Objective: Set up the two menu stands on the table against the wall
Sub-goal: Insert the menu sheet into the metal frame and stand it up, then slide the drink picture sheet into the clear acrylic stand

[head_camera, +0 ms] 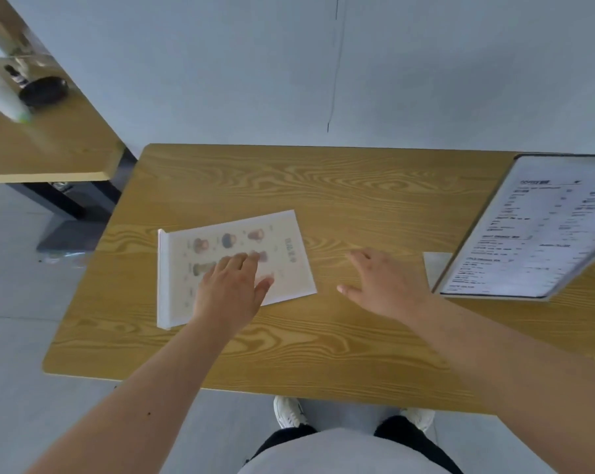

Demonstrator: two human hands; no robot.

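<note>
Over the pale drinks menu stand [234, 265], the left hand [229, 290] reaches with its fingers [236, 263] spread loosely and flat, grasping nothing; whether the fingertips press on the sheet or hover just above it is unclear through the blur. That stand lies flat on the wooden table [323, 343], left of centre, its white base strip along its left edge. Beside it, over bare wood, the right hand [383, 285] is likewise splayed wide, thumb out, holding nothing. Further right, the second menu stand [535, 230], a black-edged sheet of printed text, lies tilted at the table's right end near the grey wall [220, 80].
</note>
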